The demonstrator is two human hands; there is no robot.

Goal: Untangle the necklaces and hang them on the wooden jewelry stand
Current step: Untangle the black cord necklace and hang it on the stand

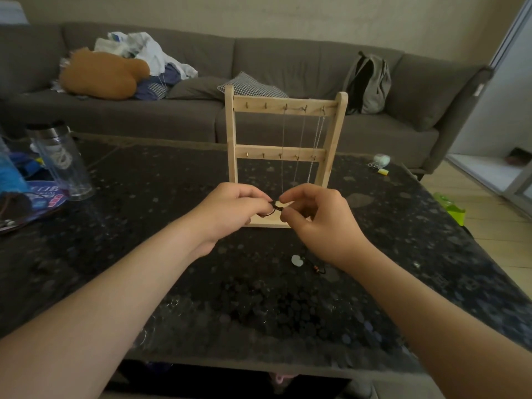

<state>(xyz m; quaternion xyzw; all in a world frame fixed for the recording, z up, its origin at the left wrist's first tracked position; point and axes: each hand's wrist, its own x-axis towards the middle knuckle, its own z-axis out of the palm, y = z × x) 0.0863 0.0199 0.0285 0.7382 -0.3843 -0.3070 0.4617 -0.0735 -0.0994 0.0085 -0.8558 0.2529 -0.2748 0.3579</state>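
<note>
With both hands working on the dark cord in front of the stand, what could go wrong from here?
1. The left hand and right hand pinch the dark cord right in front of the wooden stand; a tug might knock it over.
2. The hanging chains are close behind the fingers and could snag.
3. The pale pendant on the table may drag.

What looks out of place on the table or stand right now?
Nothing damaged or spilled. The stand is upright with silver chains hanging straight. Both hands, left hand and right hand, pinch a dark cord. One pale pendant lies loose on the table below.
</note>
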